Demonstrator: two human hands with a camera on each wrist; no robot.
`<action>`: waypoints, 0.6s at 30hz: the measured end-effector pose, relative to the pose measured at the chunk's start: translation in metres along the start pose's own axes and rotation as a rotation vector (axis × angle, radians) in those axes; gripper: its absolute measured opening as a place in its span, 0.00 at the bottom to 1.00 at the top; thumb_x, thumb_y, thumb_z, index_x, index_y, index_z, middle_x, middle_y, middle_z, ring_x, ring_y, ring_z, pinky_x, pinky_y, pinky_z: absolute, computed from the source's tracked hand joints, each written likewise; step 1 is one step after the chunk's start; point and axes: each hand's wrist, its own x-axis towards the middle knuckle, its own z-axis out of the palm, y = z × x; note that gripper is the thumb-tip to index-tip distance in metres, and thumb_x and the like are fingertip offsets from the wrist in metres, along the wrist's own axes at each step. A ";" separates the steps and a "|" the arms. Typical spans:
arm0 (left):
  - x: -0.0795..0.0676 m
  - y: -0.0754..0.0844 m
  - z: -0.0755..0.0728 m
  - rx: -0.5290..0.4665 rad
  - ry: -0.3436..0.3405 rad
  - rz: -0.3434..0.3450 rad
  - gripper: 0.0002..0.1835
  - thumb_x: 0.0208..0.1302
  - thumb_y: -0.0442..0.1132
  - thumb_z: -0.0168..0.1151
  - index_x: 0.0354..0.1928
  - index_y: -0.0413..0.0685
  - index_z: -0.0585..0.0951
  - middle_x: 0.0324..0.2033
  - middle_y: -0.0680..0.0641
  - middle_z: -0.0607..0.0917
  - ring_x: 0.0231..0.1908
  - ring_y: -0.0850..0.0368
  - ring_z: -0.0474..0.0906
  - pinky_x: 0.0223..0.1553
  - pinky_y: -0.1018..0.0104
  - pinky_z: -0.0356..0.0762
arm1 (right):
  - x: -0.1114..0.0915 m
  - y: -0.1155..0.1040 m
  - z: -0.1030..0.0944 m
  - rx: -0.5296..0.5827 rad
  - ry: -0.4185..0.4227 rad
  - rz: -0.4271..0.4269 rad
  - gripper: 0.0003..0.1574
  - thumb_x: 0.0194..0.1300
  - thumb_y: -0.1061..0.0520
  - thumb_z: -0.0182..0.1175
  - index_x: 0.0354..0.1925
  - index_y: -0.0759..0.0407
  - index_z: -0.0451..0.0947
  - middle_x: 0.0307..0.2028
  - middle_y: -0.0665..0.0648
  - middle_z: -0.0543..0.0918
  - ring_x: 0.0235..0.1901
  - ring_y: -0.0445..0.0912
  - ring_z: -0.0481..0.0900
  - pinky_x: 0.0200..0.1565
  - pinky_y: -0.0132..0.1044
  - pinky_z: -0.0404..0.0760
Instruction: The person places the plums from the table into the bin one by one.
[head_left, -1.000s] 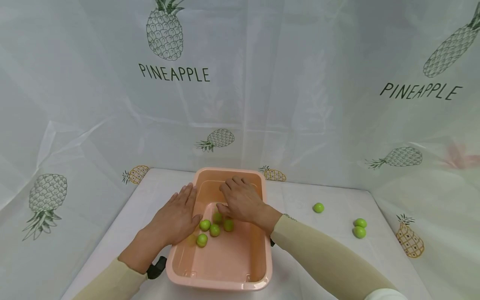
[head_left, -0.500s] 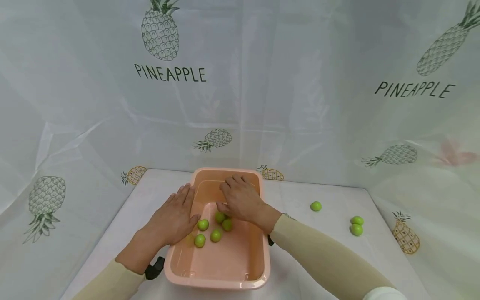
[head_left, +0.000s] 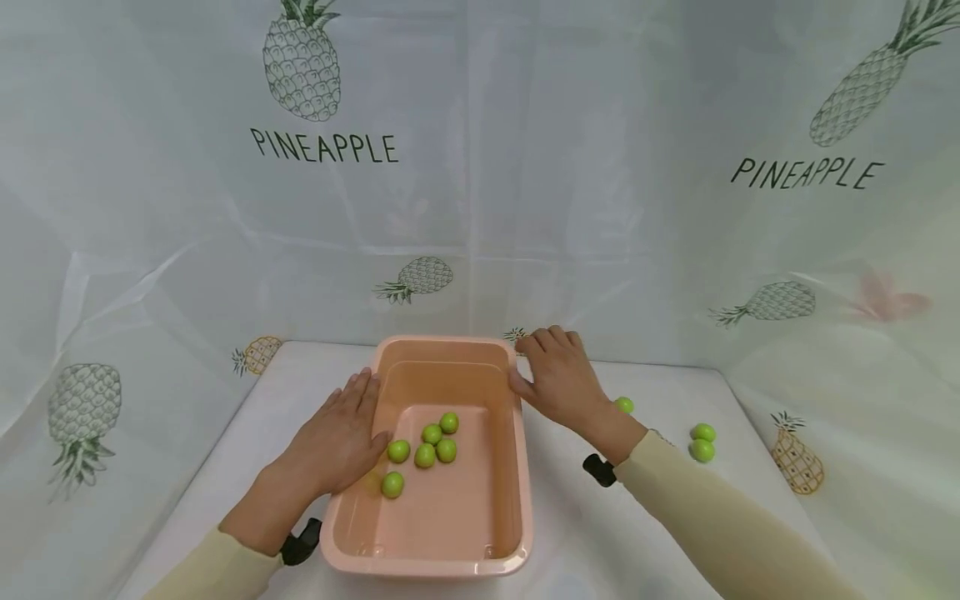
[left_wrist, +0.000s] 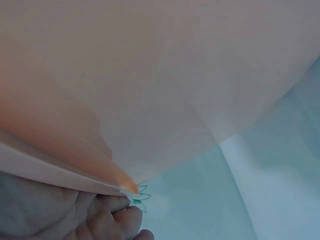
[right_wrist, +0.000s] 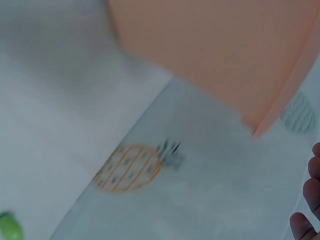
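Green balls (head_left: 424,455) are what your work concerns: six of them lie on the bottom of the pink basin (head_left: 427,569), mostly gathered in its left half, and three more are outside, on the table (head_left: 585,533). Your left hand (head_left: 336,440) rests along the left rim with its fingers extended, and I see no ball in it. Your right hand (head_left: 562,379) is by the far right part of the rim, its fingers loosely bent; it seems to hold nothing (the right wrist view shows the fingertips apart from the basin). Whether its thumb touches the rim, I cannot tell from the head view.

Please take care of the lone ball (head_left: 624,404), which is partly hidden behind your right wrist — if the forearm sweeps to the side, it could knock this ball and send it rolling. The pair (head_left: 702,451) farther to the right lies close together, so a push on one may well move the other too. As for the basin, a strong one-sided press of the left hand could tilt or slide it, and then the six balls would run to one wall — round things do not stop easily on a smooth bottom.
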 end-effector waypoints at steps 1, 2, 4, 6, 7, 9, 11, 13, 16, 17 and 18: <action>0.000 0.000 0.000 -0.002 0.001 0.000 0.44 0.75 0.50 0.59 0.79 0.24 0.57 0.79 0.25 0.58 0.79 0.29 0.55 0.77 0.34 0.59 | -0.006 0.009 -0.003 -0.012 0.001 0.017 0.20 0.69 0.46 0.64 0.46 0.61 0.81 0.39 0.59 0.84 0.41 0.57 0.77 0.44 0.53 0.75; -0.001 0.000 0.000 -0.003 0.003 0.001 0.44 0.75 0.50 0.59 0.79 0.24 0.57 0.79 0.25 0.58 0.79 0.29 0.55 0.77 0.34 0.59 | -0.013 0.019 -0.005 -0.028 0.003 0.030 0.20 0.68 0.46 0.65 0.46 0.61 0.81 0.39 0.59 0.84 0.41 0.57 0.77 0.44 0.53 0.75; -0.001 0.000 0.000 -0.005 0.004 0.001 0.44 0.75 0.50 0.59 0.79 0.24 0.57 0.79 0.25 0.58 0.79 0.29 0.55 0.77 0.34 0.60 | -0.029 0.038 -0.009 -0.071 0.005 0.045 0.21 0.67 0.46 0.65 0.46 0.63 0.81 0.38 0.61 0.83 0.40 0.59 0.77 0.43 0.54 0.75; -0.002 0.000 0.000 -0.008 0.005 -0.001 0.44 0.75 0.50 0.59 0.79 0.24 0.57 0.79 0.25 0.58 0.79 0.28 0.55 0.76 0.34 0.60 | -0.046 0.059 -0.010 -0.121 0.012 0.043 0.21 0.66 0.47 0.65 0.45 0.64 0.80 0.37 0.62 0.83 0.40 0.60 0.77 0.41 0.55 0.75; -0.003 0.001 0.000 -0.009 0.006 -0.002 0.44 0.75 0.50 0.59 0.78 0.24 0.57 0.79 0.25 0.58 0.79 0.28 0.55 0.76 0.33 0.60 | -0.055 0.069 -0.010 -0.149 0.017 0.036 0.21 0.66 0.48 0.65 0.44 0.65 0.80 0.37 0.63 0.82 0.39 0.61 0.77 0.41 0.55 0.75; -0.004 0.002 0.000 -0.011 0.009 -0.004 0.44 0.75 0.49 0.60 0.78 0.24 0.58 0.79 0.25 0.59 0.79 0.28 0.56 0.76 0.33 0.60 | -0.073 0.090 -0.009 -0.207 0.026 0.012 0.21 0.65 0.49 0.64 0.43 0.67 0.79 0.35 0.64 0.81 0.37 0.62 0.76 0.40 0.57 0.76; -0.004 0.002 0.000 -0.013 0.012 -0.007 0.44 0.75 0.49 0.60 0.78 0.24 0.58 0.78 0.25 0.59 0.79 0.28 0.56 0.76 0.33 0.60 | -0.091 0.109 -0.008 -0.261 0.029 -0.012 0.20 0.64 0.51 0.63 0.42 0.69 0.77 0.34 0.65 0.80 0.36 0.63 0.76 0.38 0.58 0.76; -0.005 0.003 0.000 -0.011 0.013 -0.012 0.44 0.75 0.49 0.60 0.78 0.24 0.58 0.78 0.25 0.59 0.79 0.28 0.56 0.76 0.33 0.60 | -0.108 0.127 -0.007 -0.300 0.017 -0.031 0.20 0.62 0.52 0.63 0.39 0.69 0.75 0.32 0.64 0.78 0.35 0.63 0.75 0.37 0.57 0.76; -0.005 0.004 0.000 -0.005 0.010 -0.019 0.44 0.75 0.49 0.60 0.78 0.24 0.58 0.78 0.25 0.59 0.79 0.29 0.56 0.76 0.33 0.60 | -0.129 0.146 -0.007 -0.348 -0.040 -0.044 0.20 0.58 0.54 0.67 0.35 0.68 0.72 0.30 0.63 0.75 0.34 0.62 0.74 0.38 0.56 0.76; -0.005 0.005 0.000 -0.002 0.009 -0.020 0.44 0.74 0.49 0.60 0.78 0.24 0.58 0.78 0.25 0.59 0.79 0.29 0.56 0.76 0.33 0.60 | -0.135 0.151 -0.007 -0.363 -0.070 -0.045 0.20 0.57 0.54 0.68 0.35 0.67 0.71 0.30 0.62 0.74 0.34 0.61 0.74 0.39 0.55 0.76; -0.005 0.005 0.000 0.001 0.008 -0.021 0.44 0.74 0.50 0.60 0.78 0.24 0.58 0.78 0.25 0.59 0.79 0.29 0.56 0.76 0.33 0.61 | -0.140 0.155 -0.007 -0.377 -0.105 -0.046 0.21 0.56 0.54 0.70 0.35 0.66 0.70 0.30 0.62 0.74 0.35 0.60 0.74 0.39 0.54 0.76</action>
